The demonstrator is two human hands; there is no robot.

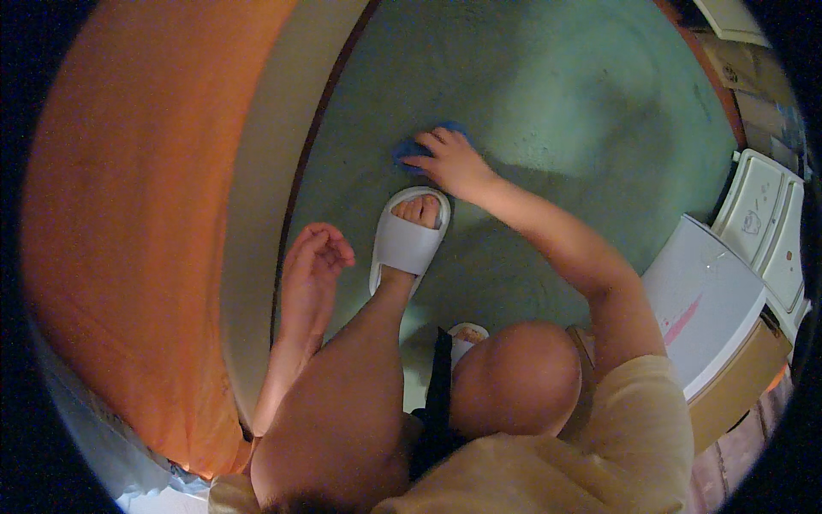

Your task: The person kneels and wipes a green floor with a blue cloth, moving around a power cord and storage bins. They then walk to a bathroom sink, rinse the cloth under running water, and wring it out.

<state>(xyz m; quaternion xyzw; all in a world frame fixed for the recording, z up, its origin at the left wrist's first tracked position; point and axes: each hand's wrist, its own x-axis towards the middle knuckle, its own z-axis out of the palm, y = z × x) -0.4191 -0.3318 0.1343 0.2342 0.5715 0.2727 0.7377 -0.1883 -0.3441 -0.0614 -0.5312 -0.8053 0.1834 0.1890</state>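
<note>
My right hand (451, 160) lies spread over a blue cloth (411, 151) on the green floor (546, 218), its fingers pressing down on it. The cloth shows at the fingertips and beyond the hand; the rest is hidden under the palm. Just below that hand is my foot in a white slide sandal (412, 247). My left hand (319, 247) is raised beside my leg with the fingers loosely curled, and it holds nothing. A second white sandal (467, 337) shows partly behind my bent knee.
Along the left runs a beige bed side (257, 193) with an orange cover (141, 225). At the right stand a white panel or lid (700, 295) with a pink mark, a cardboard box (738, 379) and white plastic drawers (758, 225). More cardboard (738, 67) is at the upper right.
</note>
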